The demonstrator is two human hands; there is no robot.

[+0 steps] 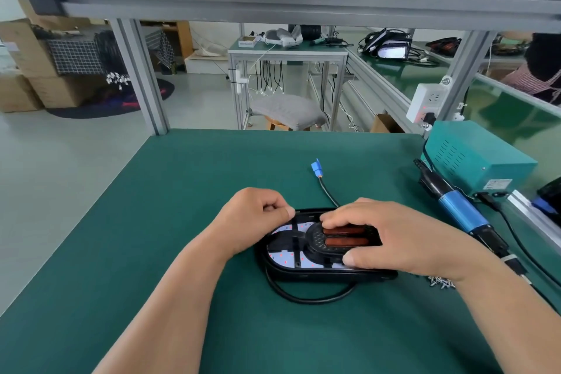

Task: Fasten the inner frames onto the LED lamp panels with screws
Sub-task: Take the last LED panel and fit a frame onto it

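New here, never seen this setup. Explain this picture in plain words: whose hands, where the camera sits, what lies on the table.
No machine here: a person works bare-handed, and the one picture comes from a camera on their head, looking down. On the green table lies an oval LED lamp panel, its white board dotted red. The right hand grips the black inner frame set on it, fingers on top, thumb at the near edge. The left hand rests curled at the panel's left rim; whether it pinches anything is unclear. To the right lie a blue electric screwdriver and loose screws.
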